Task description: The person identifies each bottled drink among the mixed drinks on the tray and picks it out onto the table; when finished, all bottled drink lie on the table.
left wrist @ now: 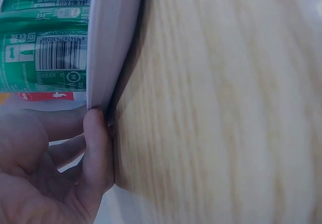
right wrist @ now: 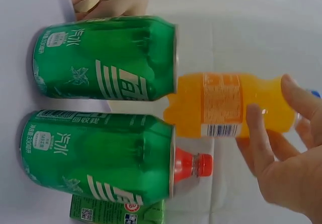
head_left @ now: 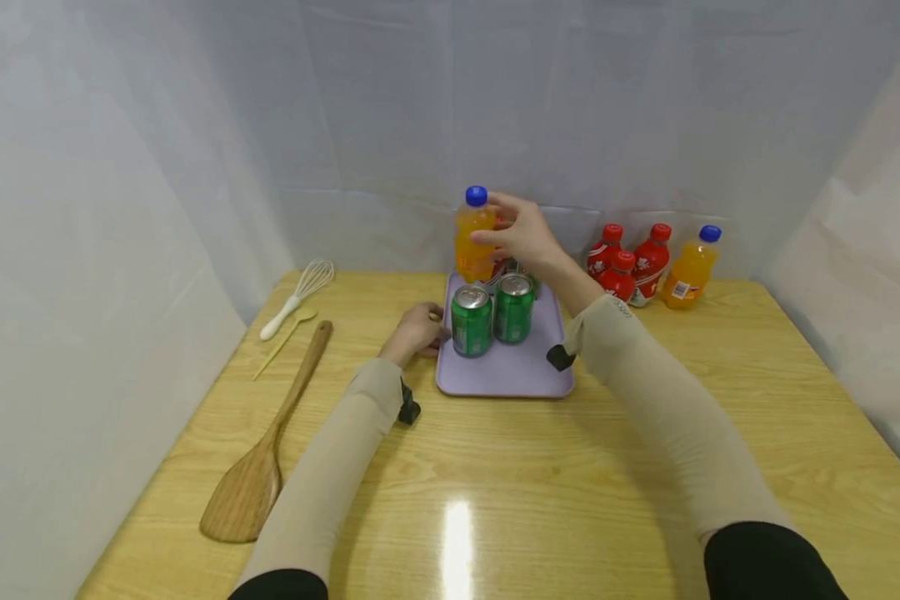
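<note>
My right hand [head_left: 523, 232] holds an orange soda bottle [head_left: 468, 242] with a blue cap, upright above the back left of a lilac tray [head_left: 506, 383]. In the right wrist view, fingers and thumb grip the bottle's upper part. Two green soda cans [head_left: 471, 327] [head_left: 513, 310] stand side by side on the tray. Partly hidden behind them are a red-capped bottle [right wrist: 193, 164] and a green carton [right wrist: 115, 211]. At the tray's left edge, my left hand [head_left: 417, 328] pinches the rim, as the left wrist view shows.
Right of the tray, several red-capped bottles [head_left: 649, 262] stand beside another orange soda bottle [head_left: 688, 273]. On the left lie a white whisk [head_left: 297, 297], a yellow spoon [head_left: 285, 340] and a wooden spatula [head_left: 251, 483]. A pale curtain [head_left: 390, 108] hangs behind the table.
</note>
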